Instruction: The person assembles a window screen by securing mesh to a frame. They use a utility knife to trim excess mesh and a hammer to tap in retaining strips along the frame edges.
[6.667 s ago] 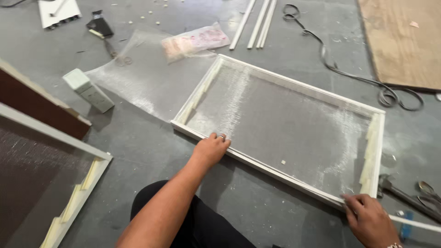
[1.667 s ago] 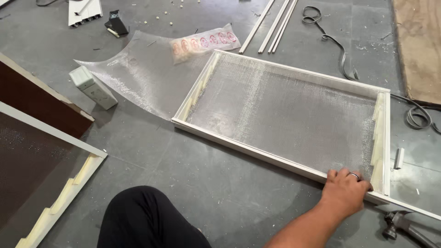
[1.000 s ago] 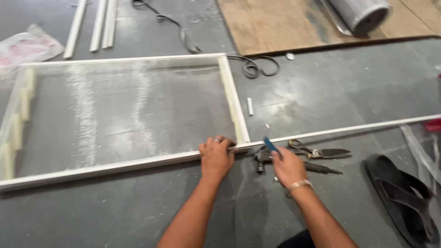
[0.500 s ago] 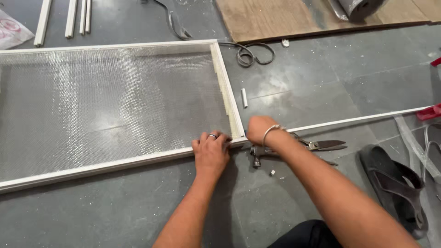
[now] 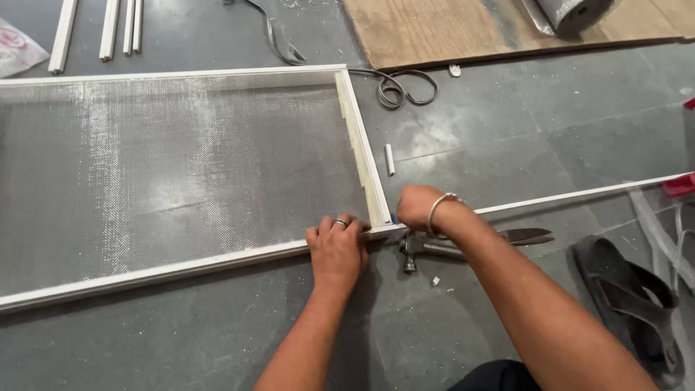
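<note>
Pressing frame (image 5: 217,261) corner, left hand (image 5: 337,253) flat; right hand (image 5: 418,208) clenched (contents unseen), hammer (image 5: 427,250) beside.

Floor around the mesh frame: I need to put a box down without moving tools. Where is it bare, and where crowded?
Bare floor lies right of the mesh frame, between the wooden board and the long white strip. Another bare patch runs below the frame's near rail. It is crowded at the corner: left hand, right hand, hammer, shears, sandal.
</note>
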